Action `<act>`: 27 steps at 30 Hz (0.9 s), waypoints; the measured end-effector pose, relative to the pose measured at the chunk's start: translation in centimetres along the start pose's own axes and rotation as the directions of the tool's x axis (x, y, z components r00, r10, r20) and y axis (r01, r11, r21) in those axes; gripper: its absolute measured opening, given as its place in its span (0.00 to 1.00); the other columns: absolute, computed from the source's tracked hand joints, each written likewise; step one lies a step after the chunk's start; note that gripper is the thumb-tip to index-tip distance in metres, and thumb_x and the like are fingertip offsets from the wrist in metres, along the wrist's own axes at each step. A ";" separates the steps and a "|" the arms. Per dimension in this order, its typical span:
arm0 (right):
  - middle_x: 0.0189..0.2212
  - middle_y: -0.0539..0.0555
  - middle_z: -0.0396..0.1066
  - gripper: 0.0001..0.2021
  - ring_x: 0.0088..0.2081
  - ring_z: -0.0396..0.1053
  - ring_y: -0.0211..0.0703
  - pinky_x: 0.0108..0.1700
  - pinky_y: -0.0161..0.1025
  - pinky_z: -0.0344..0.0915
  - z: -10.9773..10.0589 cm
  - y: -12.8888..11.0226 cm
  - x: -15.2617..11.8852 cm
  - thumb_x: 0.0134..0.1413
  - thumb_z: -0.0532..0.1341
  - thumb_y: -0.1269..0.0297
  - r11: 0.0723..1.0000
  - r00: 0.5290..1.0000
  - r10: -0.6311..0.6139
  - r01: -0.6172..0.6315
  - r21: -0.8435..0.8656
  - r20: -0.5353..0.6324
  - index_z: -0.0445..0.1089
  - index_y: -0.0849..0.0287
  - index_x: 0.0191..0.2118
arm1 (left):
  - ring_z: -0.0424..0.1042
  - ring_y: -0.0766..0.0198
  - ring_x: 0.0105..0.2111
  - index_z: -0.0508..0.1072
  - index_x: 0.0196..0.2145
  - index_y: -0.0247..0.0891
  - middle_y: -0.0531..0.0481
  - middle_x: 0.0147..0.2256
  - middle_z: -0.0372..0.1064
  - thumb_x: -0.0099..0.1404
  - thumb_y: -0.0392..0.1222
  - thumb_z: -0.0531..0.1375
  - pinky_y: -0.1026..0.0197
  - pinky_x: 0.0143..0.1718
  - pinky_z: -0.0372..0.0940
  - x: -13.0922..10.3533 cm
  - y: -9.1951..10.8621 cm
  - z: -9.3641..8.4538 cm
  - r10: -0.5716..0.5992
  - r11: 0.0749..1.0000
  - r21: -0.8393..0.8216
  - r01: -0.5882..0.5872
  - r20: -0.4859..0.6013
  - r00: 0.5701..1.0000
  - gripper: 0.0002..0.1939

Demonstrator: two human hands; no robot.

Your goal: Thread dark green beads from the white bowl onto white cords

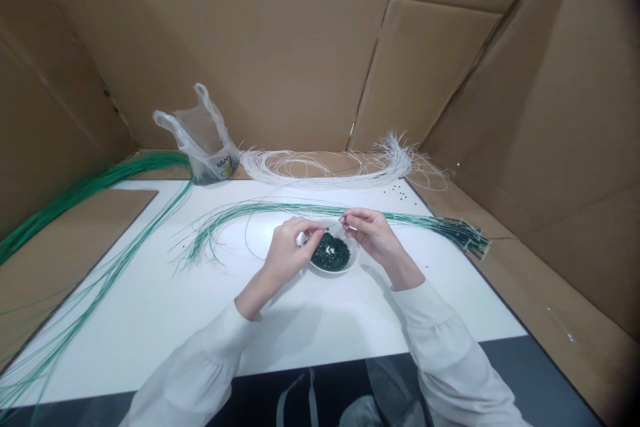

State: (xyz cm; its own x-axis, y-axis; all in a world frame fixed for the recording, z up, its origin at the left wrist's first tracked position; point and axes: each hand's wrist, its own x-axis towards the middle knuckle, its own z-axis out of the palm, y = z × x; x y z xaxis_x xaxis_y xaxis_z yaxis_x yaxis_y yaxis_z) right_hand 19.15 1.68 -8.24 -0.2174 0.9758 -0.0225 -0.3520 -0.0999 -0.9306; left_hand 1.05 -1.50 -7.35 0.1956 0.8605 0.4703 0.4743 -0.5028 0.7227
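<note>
My left hand (289,250) pinches a thin strand (336,224) between thumb and fingertips, with a small dark bead or knot near the tips. Opposite it, my right hand (373,233) is closed in a pinch on the strand's other end. The short stretch between my hands is taut and slanted. Below them stands a white bowl (354,255) of small dark green beads (327,261), with a few white pieces on top. Behind my hands a bundle of green strands (270,207) lies across the white board, its right end (463,235) dark and beaded.
A coil of white strands (320,180) lies at the back, beside a plastic bag (213,153). Long green strands (95,190) hang along the left. Several dark beads (401,193) are scattered at the back right. Cardboard walls (310,60) enclose the white board (200,320).
</note>
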 end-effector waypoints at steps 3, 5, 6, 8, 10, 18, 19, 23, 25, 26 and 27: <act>0.22 0.50 0.72 0.08 0.21 0.63 0.30 0.24 0.29 0.61 0.2 -0.1 -0.1 0.30 0.69 0.65 1.000 1.000 -0.004 0.004 -0.016 -0.016 0.74 0.60 0.23 | 0.68 0.65 0.28 0.74 0.28 0.37 0.50 0.26 0.72 0.57 0.36 0.56 0.62 0.33 0.62 0.0 0.0 0.0 0.004 1.000 -0.003 -0.004 0.005 1.000 0.06; 0.21 0.50 0.72 0.08 0.21 0.63 0.30 0.23 0.30 0.61 0.4 -0.2 -0.1 0.29 0.69 0.65 1.000 1.000 -0.005 0.004 -0.024 -0.023 0.74 0.60 0.22 | 0.68 0.65 0.28 0.74 0.28 0.37 0.50 0.26 0.72 0.57 0.35 0.56 0.62 0.33 0.62 0.0 -0.1 0.0 0.005 1.000 -0.002 -0.005 0.007 1.000 0.06; 0.22 0.50 0.72 0.08 0.21 0.63 0.30 0.23 0.30 0.61 0.4 -0.2 0.0 0.29 0.69 0.65 1.000 1.000 -0.006 0.005 -0.027 -0.025 0.74 0.60 0.22 | 0.68 0.65 0.28 0.74 0.28 0.37 0.50 0.26 0.72 0.57 0.35 0.56 0.62 0.33 0.62 0.0 -0.1 0.1 0.005 1.000 -0.002 -0.005 0.008 1.000 0.06; 0.22 0.50 0.72 0.08 0.21 0.63 0.31 0.23 0.31 0.61 0.4 -0.2 0.0 0.30 0.69 0.66 0.999 1.000 -0.010 0.009 -0.033 -0.029 0.74 0.59 0.22 | 0.68 0.65 0.28 0.74 0.29 0.38 0.50 0.26 0.72 0.57 0.35 0.56 0.62 0.33 0.62 -0.1 -0.1 0.1 0.004 1.000 -0.001 -0.004 0.009 1.000 0.07; 0.22 0.50 0.72 0.08 0.21 0.62 0.31 0.23 0.31 0.61 0.4 -0.2 0.0 0.29 0.69 0.66 0.999 0.999 -0.014 0.013 -0.039 -0.032 0.74 0.59 0.23 | 0.68 0.65 0.28 0.74 0.29 0.38 0.50 0.26 0.72 0.57 0.35 0.55 0.62 0.33 0.62 -0.1 -0.1 0.1 0.004 1.000 0.000 -0.004 0.013 1.000 0.07; 0.21 0.51 0.72 0.07 0.21 0.63 0.31 0.24 0.31 0.61 0.3 -0.2 0.0 0.29 0.69 0.66 0.996 0.998 -0.051 0.047 -0.077 -0.045 0.74 0.60 0.22 | 0.68 0.65 0.27 0.74 0.28 0.37 0.50 0.26 0.71 0.57 0.35 0.56 0.63 0.33 0.62 0.0 -0.1 0.0 -0.015 1.000 0.019 0.014 0.007 1.000 0.06; 0.21 0.51 0.72 0.07 0.21 0.63 0.31 0.24 0.31 0.61 0.3 -0.1 0.1 0.29 0.69 0.66 0.995 0.997 -0.061 0.057 -0.084 -0.047 0.74 0.60 0.22 | 0.68 0.65 0.27 0.74 0.28 0.37 0.50 0.26 0.71 0.57 0.35 0.56 0.63 0.32 0.62 0.0 -0.2 0.0 -0.018 1.000 0.021 0.018 0.002 1.000 0.06; 0.21 0.51 0.72 0.07 0.21 0.64 0.32 0.24 0.32 0.61 0.2 0.0 0.2 0.30 0.69 0.66 0.992 0.995 -0.082 0.077 -0.102 -0.049 0.74 0.59 0.22 | 0.67 0.65 0.27 0.74 0.28 0.36 0.50 0.25 0.71 0.57 0.35 0.56 0.63 0.32 0.61 0.0 -0.2 0.1 -0.034 0.999 0.025 0.034 -0.017 0.999 0.06; 0.21 0.51 0.72 0.07 0.21 0.64 0.33 0.24 0.32 0.61 0.2 0.0 0.1 0.29 0.69 0.66 0.992 0.995 -0.080 0.074 -0.105 -0.052 0.74 0.59 0.22 | 0.67 0.65 0.27 0.73 0.28 0.36 0.50 0.25 0.71 0.57 0.35 0.56 0.63 0.32 0.61 0.0 -0.2 0.1 -0.036 0.999 0.026 0.036 -0.017 0.999 0.06; 0.21 0.51 0.72 0.07 0.21 0.64 0.33 0.24 0.33 0.61 0.2 -0.1 0.1 0.29 0.69 0.66 0.992 0.996 -0.077 0.071 -0.106 -0.053 0.74 0.59 0.22 | 0.67 0.65 0.27 0.73 0.28 0.37 0.50 0.25 0.71 0.57 0.35 0.56 0.63 0.32 0.61 0.0 -0.2 0.1 -0.037 0.999 0.026 0.038 -0.017 0.999 0.06; 0.21 0.51 0.72 0.07 0.21 0.64 0.33 0.24 0.33 0.61 0.2 -0.1 0.0 0.29 0.69 0.66 0.992 0.996 -0.074 0.068 -0.106 -0.054 0.74 0.59 0.22 | 0.67 0.65 0.28 0.74 0.28 0.37 0.50 0.25 0.71 0.57 0.35 0.56 0.62 0.32 0.61 -0.1 -0.2 0.1 -0.039 0.999 0.025 0.039 -0.016 0.999 0.06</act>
State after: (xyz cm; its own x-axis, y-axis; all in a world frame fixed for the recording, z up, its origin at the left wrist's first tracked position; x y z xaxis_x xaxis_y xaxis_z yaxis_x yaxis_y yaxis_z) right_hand 19.01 1.69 -8.08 -0.1411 0.9896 0.0268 -0.2678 -0.0121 -0.9634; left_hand 0.99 -1.45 -7.54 0.1636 0.8781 0.4496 0.5031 -0.4663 0.7276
